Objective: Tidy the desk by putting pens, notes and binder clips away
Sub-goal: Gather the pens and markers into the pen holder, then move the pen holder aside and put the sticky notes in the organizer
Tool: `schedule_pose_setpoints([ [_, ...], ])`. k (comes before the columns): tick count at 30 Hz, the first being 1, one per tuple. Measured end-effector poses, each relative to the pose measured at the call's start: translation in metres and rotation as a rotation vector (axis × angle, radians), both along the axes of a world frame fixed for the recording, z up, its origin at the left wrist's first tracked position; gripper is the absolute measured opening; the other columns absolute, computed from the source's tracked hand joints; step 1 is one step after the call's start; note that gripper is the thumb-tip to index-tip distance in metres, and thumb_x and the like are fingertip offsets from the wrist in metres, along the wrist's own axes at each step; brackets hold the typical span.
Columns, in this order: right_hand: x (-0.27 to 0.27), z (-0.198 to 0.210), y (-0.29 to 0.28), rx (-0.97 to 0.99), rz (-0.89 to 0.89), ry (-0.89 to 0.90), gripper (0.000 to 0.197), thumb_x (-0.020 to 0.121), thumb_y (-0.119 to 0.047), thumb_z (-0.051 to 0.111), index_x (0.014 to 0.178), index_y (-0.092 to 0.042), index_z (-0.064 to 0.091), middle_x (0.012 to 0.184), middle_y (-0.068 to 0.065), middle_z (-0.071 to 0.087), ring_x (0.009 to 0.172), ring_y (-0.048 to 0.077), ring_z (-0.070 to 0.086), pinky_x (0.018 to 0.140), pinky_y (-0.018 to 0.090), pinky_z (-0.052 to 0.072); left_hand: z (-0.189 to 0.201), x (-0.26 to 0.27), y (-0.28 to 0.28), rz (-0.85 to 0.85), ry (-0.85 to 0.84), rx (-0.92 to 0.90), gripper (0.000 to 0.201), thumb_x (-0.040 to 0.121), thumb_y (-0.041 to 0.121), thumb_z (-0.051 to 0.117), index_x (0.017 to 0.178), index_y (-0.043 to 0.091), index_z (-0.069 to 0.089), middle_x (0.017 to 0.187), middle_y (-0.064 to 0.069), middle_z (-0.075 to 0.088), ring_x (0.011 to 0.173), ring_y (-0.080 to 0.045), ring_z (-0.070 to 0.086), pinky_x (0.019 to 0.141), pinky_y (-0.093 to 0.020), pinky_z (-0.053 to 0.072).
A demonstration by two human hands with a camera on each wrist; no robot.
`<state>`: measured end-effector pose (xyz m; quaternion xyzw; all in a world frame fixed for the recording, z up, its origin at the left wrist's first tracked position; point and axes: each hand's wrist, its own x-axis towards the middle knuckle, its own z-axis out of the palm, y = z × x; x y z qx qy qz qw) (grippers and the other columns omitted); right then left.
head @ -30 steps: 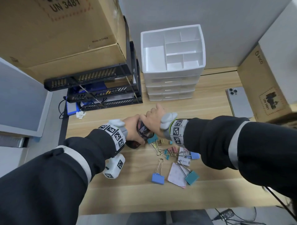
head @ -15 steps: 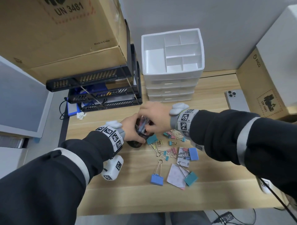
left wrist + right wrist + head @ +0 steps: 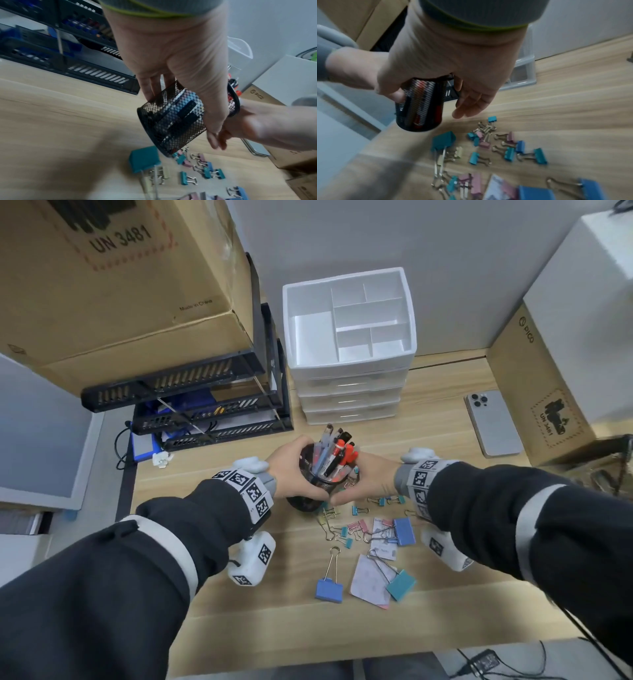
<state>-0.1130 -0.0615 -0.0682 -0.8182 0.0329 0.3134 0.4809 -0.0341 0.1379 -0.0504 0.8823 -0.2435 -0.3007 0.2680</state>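
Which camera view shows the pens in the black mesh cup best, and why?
Head view: the pens stand clear above the mesh cup, caps visible. Left wrist shows them mostly through the mesh; right wrist, as blurred streaks behind it.

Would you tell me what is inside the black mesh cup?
Pens stand in the mesh cup, tops above its rim. Its floor is hidden beneath them.

phone [image 3: 493, 424]: back up on tabletop [image 3: 274, 628], far right | large cardboard box [image 3: 113, 285], "UN 3481": sits on black tray rack [image 3: 212, 409], rear left | smaller cardboard box [image 3: 537, 392]: just right of phone
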Motion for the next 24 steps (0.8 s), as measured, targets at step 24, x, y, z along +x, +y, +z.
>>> schedule_pose_setpoints([
  [24, 0.025, -0.007, -0.161, -0.520, -0.701, -0.045, 0.085, 0.058, -0.040, 0.087, 0.123, -0.011, 0.041, 0.109, 0.004, 0.057, 0.095, 0.024, 0.057, 0.080, 0.034, 0.049, -0.010, 0.036, -0.064, -0.138, -0.033, 0.404, 0.049, 0.083, 0.029, 0.072, 0.125, 0.015, 0.052, 0.109, -0.002, 0.064, 0.096, -0.021, 0.060, 0.076, -0.029, 0.047],
])
